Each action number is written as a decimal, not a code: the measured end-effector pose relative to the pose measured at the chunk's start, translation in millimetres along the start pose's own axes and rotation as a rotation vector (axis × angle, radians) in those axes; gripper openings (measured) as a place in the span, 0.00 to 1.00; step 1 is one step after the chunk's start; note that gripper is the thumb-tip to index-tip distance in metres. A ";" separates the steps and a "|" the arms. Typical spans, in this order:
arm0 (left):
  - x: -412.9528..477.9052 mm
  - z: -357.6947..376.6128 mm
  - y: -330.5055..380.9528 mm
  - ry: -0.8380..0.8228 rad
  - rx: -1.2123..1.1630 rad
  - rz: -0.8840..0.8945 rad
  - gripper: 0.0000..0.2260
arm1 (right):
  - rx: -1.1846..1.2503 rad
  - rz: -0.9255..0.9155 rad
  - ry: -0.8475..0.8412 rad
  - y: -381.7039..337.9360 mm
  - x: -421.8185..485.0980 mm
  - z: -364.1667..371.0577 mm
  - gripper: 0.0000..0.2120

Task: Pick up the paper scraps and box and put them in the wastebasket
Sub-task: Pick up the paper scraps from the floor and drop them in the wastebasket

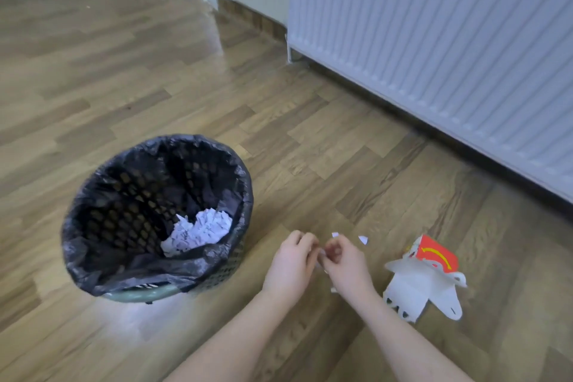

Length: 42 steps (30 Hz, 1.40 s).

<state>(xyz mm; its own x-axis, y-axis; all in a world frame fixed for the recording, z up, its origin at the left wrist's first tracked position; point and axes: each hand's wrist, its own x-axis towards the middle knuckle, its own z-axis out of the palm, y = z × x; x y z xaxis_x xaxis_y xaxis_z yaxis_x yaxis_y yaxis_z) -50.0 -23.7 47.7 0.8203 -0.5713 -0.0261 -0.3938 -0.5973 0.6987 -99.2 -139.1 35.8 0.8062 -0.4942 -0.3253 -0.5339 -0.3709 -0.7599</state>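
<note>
A round mesh wastebasket (102,267) lined with a black bag stands on the floor at the left, with crumpled white paper (198,234) at its bottom. My left hand (291,263) and my right hand (345,262) meet low over the floor just right of the basket, fingers curled around small white paper bits between them. Two small white scraps (363,239) lie on the floor just beyond my right hand. A torn-open red and white cardboard box (424,279) lies flat to the right of my hands.
A white ribbed radiator (434,49) runs along the wall at the right, close behind the box. Wood laminate floor (124,71) stretches away to the left and back, toward a doorway at the top.
</note>
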 end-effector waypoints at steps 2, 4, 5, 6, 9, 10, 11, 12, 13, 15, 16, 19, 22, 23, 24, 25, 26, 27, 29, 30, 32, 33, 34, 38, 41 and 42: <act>11.6 -42.5 19.4 0.208 -0.027 0.068 0.07 | 0.125 -0.136 0.070 -56.7 7.2 -14.1 0.13; 15.9 -90.1 31.3 0.401 -0.052 0.130 0.06 | 0.242 -0.248 0.086 -111.7 6.9 -20.6 0.13; 16.3 -115.0 32.9 0.483 -0.054 0.143 0.06 | 0.304 -0.292 0.071 -136.5 4.9 -19.5 0.13; 16.0 -139.6 31.3 0.556 -0.047 0.144 0.06 | 0.362 -0.325 0.040 -158.8 2.6 -15.9 0.13; 12.3 -196.5 7.5 0.643 -0.012 0.050 0.05 | 0.467 -0.372 -0.106 -204.0 -3.9 6.4 0.11; 10.0 -208.7 -2.6 0.629 0.000 0.006 0.05 | 0.437 -0.378 -0.147 -211.8 -5.1 15.2 0.11; 6.3 -220.5 -14.8 0.598 0.013 -0.039 0.05 | 0.397 -0.379 -0.185 -219.7 -5.8 25.7 0.10; 3.7 -226.7 -24.9 0.539 0.026 -0.089 0.05 | 0.350 -0.375 -0.214 -222.5 -6.0 33.4 0.09; 0.0 -230.1 -35.2 0.450 0.046 -0.152 0.06 | 0.308 -0.362 -0.237 -222.7 -5.7 41.0 0.08; -7.2 -227.7 -51.4 0.255 0.108 -0.285 0.08 | 0.270 -0.347 -0.239 -218.0 -3.5 45.9 0.07; -9.9 -223.8 -57.7 0.191 0.175 -0.334 0.09 | 0.274 -0.343 -0.220 -212.5 -1.0 44.4 0.05; -8.6 -212.2 -54.9 0.264 0.292 -0.299 0.11 | 0.273 -0.294 -0.086 -184.1 20.0 18.3 0.05; 4.8 -199.6 -19.3 0.416 0.101 -0.020 0.08 | 0.220 -0.142 0.084 -124.9 57.2 -18.4 0.13; 11.4 -194.0 -3.3 0.402 0.064 0.064 0.07 | 0.183 -0.081 0.131 -100.2 67.5 -28.6 0.14; 18.7 -186.0 11.5 0.360 0.044 0.138 0.06 | 0.153 -0.015 0.158 -73.5 76.7 -36.2 0.13; 25.6 -175.9 24.8 0.296 0.032 0.200 0.06 | 0.135 0.058 0.167 -51.6 82.0 -41.5 0.12; 35.0 -158.4 34.7 0.216 0.019 0.250 0.05 | 0.127 0.133 0.166 -27.8 87.5 -44.5 0.11; 41.8 -140.9 42.0 0.140 0.017 0.283 0.05 | 0.119 0.197 0.157 -9.2 91.2 -44.7 0.10; 53.5 -98.0 42.7 -0.013 0.027 0.279 0.06 | 0.096 0.275 0.121 22.6 95.9 -41.3 0.09; 56.7 -77.2 35.5 -0.081 0.045 0.239 0.07 | 0.059 0.287 0.092 33.9 96.6 -37.6 0.06; 61.4 -34.4 8.0 -0.184 0.089 0.119 0.07 | -0.037 0.291 0.076 56.8 102.1 -30.1 0.07; 64.8 -14.9 -10.3 -0.213 0.112 0.052 0.08 | -0.086 0.291 0.094 66.4 107.4 -27.4 0.09; 64.4 -2.5 -27.6 -0.236 0.141 -0.019 0.09 | -0.123 0.297 0.108 73.0 109.6 -24.5 0.10; 70.4 48.4 -90.3 -0.330 0.269 -0.195 0.16 | -0.285 0.334 0.113 106.7 138.9 -14.7 0.17; 69.5 71.8 -116.9 -0.354 0.278 -0.235 0.21 | -0.348 0.368 0.115 120.4 150.5 -13.3 0.23; 70.8 76.5 -122.4 -0.346 0.274 -0.233 0.20 | -0.351 0.357 0.104 121.0 152.5 -14.9 0.18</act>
<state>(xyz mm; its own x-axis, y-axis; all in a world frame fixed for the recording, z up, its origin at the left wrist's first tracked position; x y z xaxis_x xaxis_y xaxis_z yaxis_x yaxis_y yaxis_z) 24.6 -34.1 -94.4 0.7321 -0.5309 -0.4268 -0.3493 -0.8305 0.4338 -44.7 -271.0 -97.4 0.5377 -0.7072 -0.4590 -0.8393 -0.3973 -0.3711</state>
